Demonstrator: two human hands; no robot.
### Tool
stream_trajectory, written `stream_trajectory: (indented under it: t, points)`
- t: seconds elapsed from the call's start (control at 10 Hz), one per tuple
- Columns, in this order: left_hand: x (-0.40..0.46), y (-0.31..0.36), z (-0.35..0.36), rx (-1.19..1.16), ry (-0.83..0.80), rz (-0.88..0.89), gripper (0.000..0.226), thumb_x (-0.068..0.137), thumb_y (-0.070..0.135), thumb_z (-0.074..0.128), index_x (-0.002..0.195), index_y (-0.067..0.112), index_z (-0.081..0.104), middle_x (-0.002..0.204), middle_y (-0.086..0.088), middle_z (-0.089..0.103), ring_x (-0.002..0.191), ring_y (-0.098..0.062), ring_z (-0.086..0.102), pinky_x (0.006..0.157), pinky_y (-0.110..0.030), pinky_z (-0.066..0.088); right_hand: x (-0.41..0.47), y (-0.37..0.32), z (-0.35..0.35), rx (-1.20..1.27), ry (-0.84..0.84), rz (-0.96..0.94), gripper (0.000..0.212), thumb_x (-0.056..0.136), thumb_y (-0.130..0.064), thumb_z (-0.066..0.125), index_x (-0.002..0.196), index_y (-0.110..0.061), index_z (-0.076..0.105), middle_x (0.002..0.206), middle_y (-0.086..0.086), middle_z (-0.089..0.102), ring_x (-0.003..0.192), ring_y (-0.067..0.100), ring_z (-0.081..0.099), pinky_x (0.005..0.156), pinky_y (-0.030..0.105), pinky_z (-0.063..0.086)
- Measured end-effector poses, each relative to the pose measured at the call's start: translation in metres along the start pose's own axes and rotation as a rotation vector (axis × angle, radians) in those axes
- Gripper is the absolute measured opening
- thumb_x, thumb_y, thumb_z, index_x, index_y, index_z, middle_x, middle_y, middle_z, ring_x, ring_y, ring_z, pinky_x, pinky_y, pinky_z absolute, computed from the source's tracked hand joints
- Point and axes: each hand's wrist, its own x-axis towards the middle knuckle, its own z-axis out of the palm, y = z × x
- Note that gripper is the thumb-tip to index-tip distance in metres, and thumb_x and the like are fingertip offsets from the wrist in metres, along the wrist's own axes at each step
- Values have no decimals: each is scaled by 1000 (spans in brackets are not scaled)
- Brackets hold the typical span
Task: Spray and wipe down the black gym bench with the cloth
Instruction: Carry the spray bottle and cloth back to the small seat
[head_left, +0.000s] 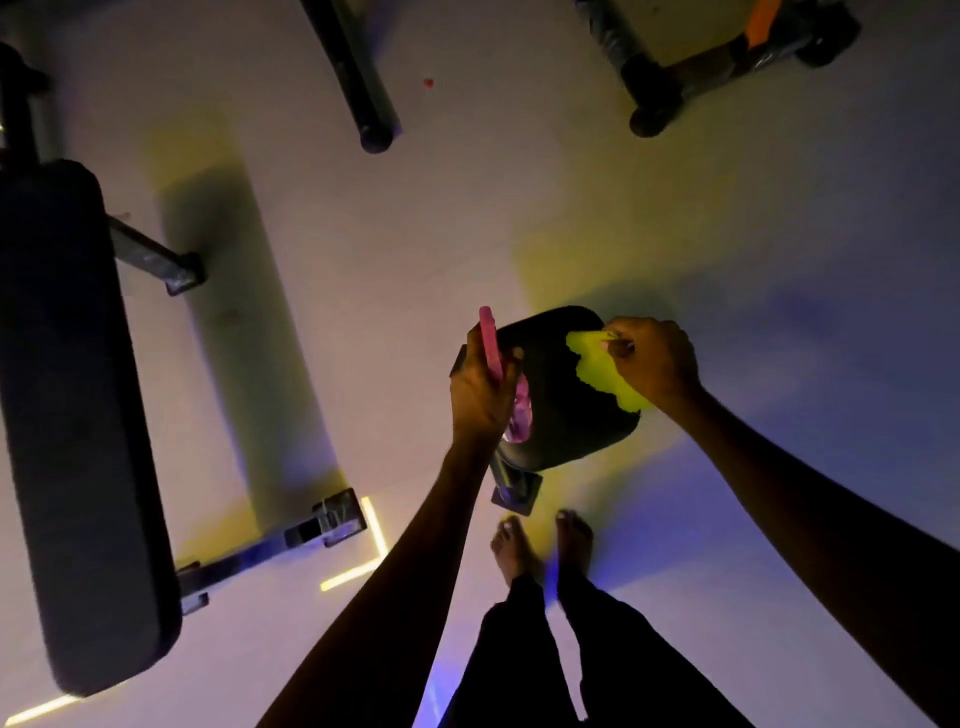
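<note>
A small black padded seat stands on a metal post just ahead of my bare feet. My right hand grips a bright yellow cloth and holds it against the pad's right side. My left hand holds a pink spray bottle at the pad's left edge, its pink top pointing away from me. A long black gym bench lies along the left side of the view, apart from both hands.
The bench's metal legs stick out over the pale floor at lower left. Black equipment legs and a frame with orange tape stand at the far side. A small red speck lies on the floor.
</note>
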Motion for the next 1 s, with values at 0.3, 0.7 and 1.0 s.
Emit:
stream_trajectory:
  t: [0.3,0.7,1.0]
  points:
    - [32,-76,77,-26,83,-87,59,103,32,59,152,11,34,110,-5,71,68,6,63,56,1,44,38,39,85,-235,167,-287,36,103,-31,45,105,-16,78,71,15,68,59,40,65,50,35,48]
    - [10,-131,117,129,47,-53,73,97,31,66,157,12,29,105,5,70,80,-15,66,74,-23,53,-43,93,221,-251,-354,-80,52,87,-12,80,130,11,64,118,36,69,106,51,70,81,52,60]
    - [2,-113,97,140,-16,-72,94,85,32,81,157,11,24,131,-10,65,105,-32,69,87,-46,60,-31,87,173,-286,-364,-33,55,101,-37,56,146,-5,47,135,20,57,122,42,56,95,48,48]
